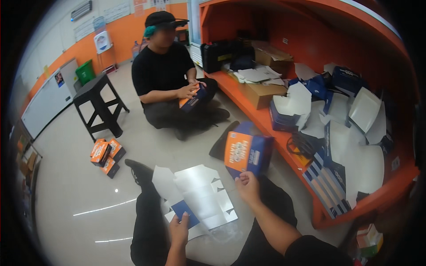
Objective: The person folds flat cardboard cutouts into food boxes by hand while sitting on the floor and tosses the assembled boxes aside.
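My right hand (247, 186) pinches the lower edge of an orange and blue carton (239, 150), raised beside the orange shelf. Its far side is smeared by motion, so I cannot tell whether it is flat or folded up. Between my legs, unfolded cardboard blanks (202, 188) lie on the floor, pale inner side up, with notched edges. My left hand (179, 228) is closed on a blue cardboard flap (185, 212) at their near left; I cannot tell whether the flap belongs to the pale sheets.
Across from me a seated person (164, 75) holds another orange and blue box (193, 97). Several small orange boxes (106, 155) are piled at left, near a black stool (100, 97). At right, an orange shelf (253, 119) bears crumpled cartons and stacked blanks (326, 184).
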`<state>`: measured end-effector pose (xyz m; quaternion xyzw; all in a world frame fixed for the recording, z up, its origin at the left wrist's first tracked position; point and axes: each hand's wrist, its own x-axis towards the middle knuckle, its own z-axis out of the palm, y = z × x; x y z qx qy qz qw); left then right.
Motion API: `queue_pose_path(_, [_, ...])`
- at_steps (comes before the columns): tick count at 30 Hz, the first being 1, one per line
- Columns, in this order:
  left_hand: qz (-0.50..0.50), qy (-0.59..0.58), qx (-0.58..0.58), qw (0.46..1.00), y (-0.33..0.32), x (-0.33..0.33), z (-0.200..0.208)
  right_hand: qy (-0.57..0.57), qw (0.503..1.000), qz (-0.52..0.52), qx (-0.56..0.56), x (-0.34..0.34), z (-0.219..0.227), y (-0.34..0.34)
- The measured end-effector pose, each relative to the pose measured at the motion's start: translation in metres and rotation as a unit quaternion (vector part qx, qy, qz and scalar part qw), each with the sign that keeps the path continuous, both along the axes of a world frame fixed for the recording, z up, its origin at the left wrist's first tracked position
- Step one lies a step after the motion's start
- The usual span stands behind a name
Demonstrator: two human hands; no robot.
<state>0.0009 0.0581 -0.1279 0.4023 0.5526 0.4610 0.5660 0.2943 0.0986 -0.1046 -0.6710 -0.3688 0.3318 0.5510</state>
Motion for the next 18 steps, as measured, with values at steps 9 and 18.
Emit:
queue_pose_path(9, [-0.027,0.033,-0.018,0.999,-0.003,0.011,-0.009,-0.234,0.958,-0.12,-0.112,0.086,-0.041,0.043])
queue_pose_path(18, [-0.019,0.01,-0.036,0.999,-0.002,-0.001,-0.014,-0.112,0.978,-0.053,-0.169,0.094,-0.001,0.056])
